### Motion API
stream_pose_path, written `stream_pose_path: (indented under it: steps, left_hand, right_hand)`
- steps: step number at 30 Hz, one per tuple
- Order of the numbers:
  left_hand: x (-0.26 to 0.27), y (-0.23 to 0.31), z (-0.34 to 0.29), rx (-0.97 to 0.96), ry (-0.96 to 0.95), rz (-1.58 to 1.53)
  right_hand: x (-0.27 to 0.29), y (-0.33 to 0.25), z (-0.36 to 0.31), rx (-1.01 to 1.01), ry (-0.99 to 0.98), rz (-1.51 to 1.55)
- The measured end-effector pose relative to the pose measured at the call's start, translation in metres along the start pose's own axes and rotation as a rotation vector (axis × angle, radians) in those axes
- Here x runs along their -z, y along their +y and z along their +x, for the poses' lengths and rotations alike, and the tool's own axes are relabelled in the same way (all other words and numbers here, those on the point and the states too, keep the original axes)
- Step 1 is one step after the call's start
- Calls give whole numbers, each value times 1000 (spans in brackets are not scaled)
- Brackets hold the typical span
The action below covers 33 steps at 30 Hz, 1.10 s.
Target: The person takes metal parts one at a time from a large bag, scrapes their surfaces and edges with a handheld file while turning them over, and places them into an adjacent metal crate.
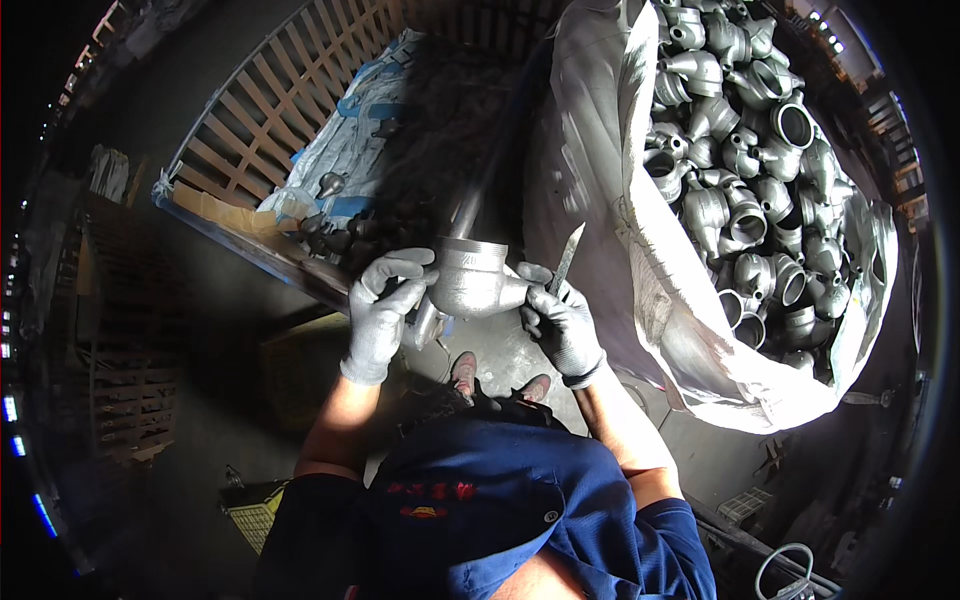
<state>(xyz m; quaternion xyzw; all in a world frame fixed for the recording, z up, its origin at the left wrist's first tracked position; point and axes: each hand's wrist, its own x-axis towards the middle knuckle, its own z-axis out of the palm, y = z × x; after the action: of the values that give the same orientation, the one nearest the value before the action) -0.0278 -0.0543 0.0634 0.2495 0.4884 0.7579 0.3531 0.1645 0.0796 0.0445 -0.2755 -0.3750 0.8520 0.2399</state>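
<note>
A grey metal casting (470,278) with a wide round neck and a narrower spout on its right side is held up before my body. My left hand (385,312), in a grey glove, grips its left side with bent fingers. My right hand (560,325), also gloved, has its fingers closed around a flat pointed metal tool (569,257), whose tip sticks up. The fingertips of that hand meet the casting's spout. I cannot tell whether the tool is a file or a knife.
A big white sack (655,290) full of similar castings (745,215) stands at the right. At the far left is a slatted crate (270,110) with pale sheeting (335,150) and dark castings (345,240) inside. A yellow basket (258,518) sits low on the left.
</note>
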Motion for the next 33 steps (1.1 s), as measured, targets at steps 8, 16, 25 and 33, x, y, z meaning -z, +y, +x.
stream_pose_path:
  steps: [8, 16, 25, 33]
  left_hand:
    - [4, 1, 2, -7, -31, -34]
    - [2, 16, 0, 50, -112, -28]
    - [10, 18, 4, 113, -149, -23]
    - [5, 32, -4, 58, -150, 202]
  right_hand:
    - [0, -2, 2, 7, -22, 22]
    - [4, 9, 5, -97, 10, 0]
    - [5, 23, 6, -279, 15, 113]
    - [4, 14, 5, -100, -25, 106]
